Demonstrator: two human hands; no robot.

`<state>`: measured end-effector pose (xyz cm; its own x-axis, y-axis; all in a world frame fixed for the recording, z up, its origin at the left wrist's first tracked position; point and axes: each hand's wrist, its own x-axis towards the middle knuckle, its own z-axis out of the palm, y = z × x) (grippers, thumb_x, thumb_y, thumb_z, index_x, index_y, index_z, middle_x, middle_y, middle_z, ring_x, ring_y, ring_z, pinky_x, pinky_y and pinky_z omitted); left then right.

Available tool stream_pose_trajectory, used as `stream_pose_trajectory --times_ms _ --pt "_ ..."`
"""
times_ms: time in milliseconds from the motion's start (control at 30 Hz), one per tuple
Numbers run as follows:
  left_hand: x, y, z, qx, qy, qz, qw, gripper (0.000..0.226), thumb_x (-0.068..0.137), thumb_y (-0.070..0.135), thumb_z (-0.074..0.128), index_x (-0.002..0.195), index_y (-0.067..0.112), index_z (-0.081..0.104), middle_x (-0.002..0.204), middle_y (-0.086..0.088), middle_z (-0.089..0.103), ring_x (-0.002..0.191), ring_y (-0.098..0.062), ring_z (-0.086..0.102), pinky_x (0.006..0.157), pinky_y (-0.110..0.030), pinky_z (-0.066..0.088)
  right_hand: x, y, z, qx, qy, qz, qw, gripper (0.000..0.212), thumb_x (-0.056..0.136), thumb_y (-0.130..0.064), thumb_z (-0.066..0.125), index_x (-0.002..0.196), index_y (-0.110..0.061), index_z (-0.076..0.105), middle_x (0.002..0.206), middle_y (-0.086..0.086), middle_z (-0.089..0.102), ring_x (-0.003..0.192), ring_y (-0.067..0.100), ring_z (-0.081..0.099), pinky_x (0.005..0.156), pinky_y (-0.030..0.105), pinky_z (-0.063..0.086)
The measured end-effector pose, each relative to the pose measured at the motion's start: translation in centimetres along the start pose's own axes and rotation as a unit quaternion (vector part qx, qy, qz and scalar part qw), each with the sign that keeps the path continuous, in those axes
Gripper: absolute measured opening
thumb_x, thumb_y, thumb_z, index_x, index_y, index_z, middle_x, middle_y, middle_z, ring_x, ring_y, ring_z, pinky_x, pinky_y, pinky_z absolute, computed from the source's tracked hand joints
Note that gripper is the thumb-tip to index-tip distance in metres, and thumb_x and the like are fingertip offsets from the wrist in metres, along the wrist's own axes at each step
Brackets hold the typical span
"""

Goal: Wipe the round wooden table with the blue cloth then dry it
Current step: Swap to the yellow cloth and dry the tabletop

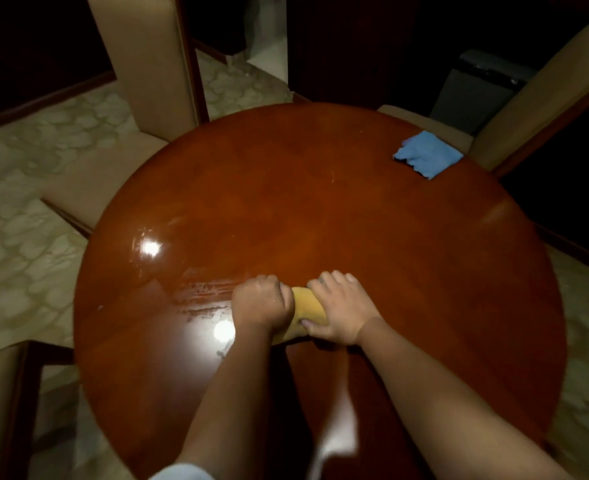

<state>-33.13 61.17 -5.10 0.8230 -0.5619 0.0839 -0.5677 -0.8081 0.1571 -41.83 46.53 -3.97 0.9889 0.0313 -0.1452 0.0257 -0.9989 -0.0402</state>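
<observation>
Out on the far left stands a beige chair (147, 60) pulled up to the round wooden table (320, 209), its seat tucked against the rim, and pale patterned carpet (19, 220) runs underneath. On the left part of the tabletop there are bright lamp reflections and a band of wet streaks (203, 296) just left of the hands, so that patch looks damp and not yet dried. Now to the middle, near side: the left hand (260, 303) is a tight fist clamped round one end of a yellow cloth (308, 308), and the right hand (341, 308) has its fingers curled over the other end, thumb tucked beneath, the two hands nearly touching with the cloth bunched between them on the wood. It reads as wringing or rolling the cloth, or bearing down with it; which one cannot be told. Further right and far across the table, the blue cloth (428, 154) lies crumpled at the rim, well apart from both hands, beside a second beige chair (542, 98). Judging by that, the blue-cloth wipe looks finished and set aside, and the drying pass appears to be under way, with the streaked left area and likely much of the top still to cover.
</observation>
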Motion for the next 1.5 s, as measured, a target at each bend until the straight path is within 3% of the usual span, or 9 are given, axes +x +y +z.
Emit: stream_pose_trajectory --times_ms 167,267,533,600,733,1000,1267,1367,1500 --pt "-7.7 2.9 -1.3 -0.011 -0.067 -0.015 0.998 0.045 0.083 0.035 0.024 0.089 0.013 0.063 0.091 -0.008 0.068 0.083 -0.029 0.064 0.066 -0.029 0.042 -7.9 -3.1 1.5 0.006 0.032 0.009 0.999 0.063 0.074 -0.069 0.035 0.095 -0.015 0.058 0.082 0.005 0.054 0.071 0.027 0.053 0.062 0.037 0.043" --pt "-11.5 4.7 -1.5 -0.041 -0.068 0.006 0.997 0.055 0.077 0.037 0.016 0.084 0.012 0.065 0.086 -0.010 0.069 0.081 -0.032 0.066 0.064 -0.031 0.045 -12.1 -4.1 2.3 -0.006 0.046 0.015 0.999 0.059 0.072 -0.067 0.038 0.091 -0.015 0.059 0.078 0.004 0.054 0.067 0.026 0.053 0.058 0.034 0.043" --pt "-13.4 6.6 -1.5 -0.045 -0.057 0.037 0.997 0.047 0.076 0.034 0.024 0.072 0.010 0.064 0.073 -0.012 0.067 0.069 -0.033 0.065 0.057 -0.028 0.043 -15.4 -4.1 3.3 -0.029 0.099 0.028 0.994 0.057 0.071 -0.067 0.039 0.084 -0.015 0.057 0.072 0.003 0.052 0.061 0.025 0.051 0.055 0.033 0.042" --pt "-12.7 6.4 -1.2 -0.032 -0.040 0.051 0.997 0.041 0.075 0.032 0.029 0.071 0.010 0.063 0.070 -0.010 0.065 0.066 -0.033 0.064 0.054 -0.028 0.041 -15.3 -3.9 4.1 -0.017 0.110 0.034 0.993 0.057 0.071 -0.068 0.040 0.085 -0.015 0.055 0.074 0.003 0.051 0.063 0.024 0.049 0.057 0.033 0.040" --pt "-9.9 6.6 -0.4 -0.019 0.023 0.070 0.997 0.030 0.064 0.029 0.036 0.045 0.013 0.051 0.044 -0.005 0.052 0.034 -0.026 0.049 0.036 -0.018 0.029 -13.8 -2.7 4.5 -0.001 0.142 0.057 0.988 0.058 0.074 -0.069 0.038 0.084 -0.015 0.056 0.074 0.003 0.049 0.063 0.024 0.048 0.057 0.033 0.039" --pt "-1.8 6.5 1.8 -0.037 0.098 0.079 0.991 0.028 0.066 0.027 0.038 0.046 0.013 0.050 0.045 -0.005 0.051 0.035 -0.026 0.046 0.042 -0.018 0.024 -7.3 2.8 3.7 0.017 0.147 0.057 0.987 0.062 0.078 -0.068 0.036 0.090 -0.011 0.058 0.077 0.006 0.051 0.067 0.027 0.049 0.059 0.035 0.038" --pt "7.3 6.9 2.9 -0.063 0.093 0.080 0.990 0.031 0.071 0.031 0.029 0.051 0.013 0.044 0.051 -0.009 0.052 0.041 -0.029 0.047 0.044 -0.023 0.020 -0.3 8.4 2.0 0.007 0.157 0.061 0.986 0.057 0.074 -0.064 0.040 0.088 -0.012 0.059 0.077 0.005 0.054 0.068 0.027 0.053 0.060 0.034 0.042" --pt "10.8 7.1 3.4 -0.062 0.099 0.073 0.990 0.033 0.073 0.032 0.026 0.053 0.014 0.044 0.054 -0.010 0.053 0.044 -0.029 0.048 0.045 -0.024 0.020 2.5 10.8 1.4 -0.001 0.146 0.062 0.987 0.058 0.073 -0.063 0.039 0.091 -0.012 0.059 0.079 0.005 0.055 0.071 0.027 0.054 0.062 0.036 0.043" --pt "13.8 7.2 3.4 -0.055 0.127 0.070 0.988 0.025 0.073 0.029 0.029 0.051 0.018 0.034 0.047 -0.006 0.047 0.038 -0.023 0.036 0.044 -0.020 0.014 5.3 13.1 0.2 -0.015 0.096 0.053 0.994 0.066 0.077 -0.066 0.030 0.100 -0.011 0.058 0.088 0.007 0.056 0.080 0.028 0.054 0.069 0.039 0.042"
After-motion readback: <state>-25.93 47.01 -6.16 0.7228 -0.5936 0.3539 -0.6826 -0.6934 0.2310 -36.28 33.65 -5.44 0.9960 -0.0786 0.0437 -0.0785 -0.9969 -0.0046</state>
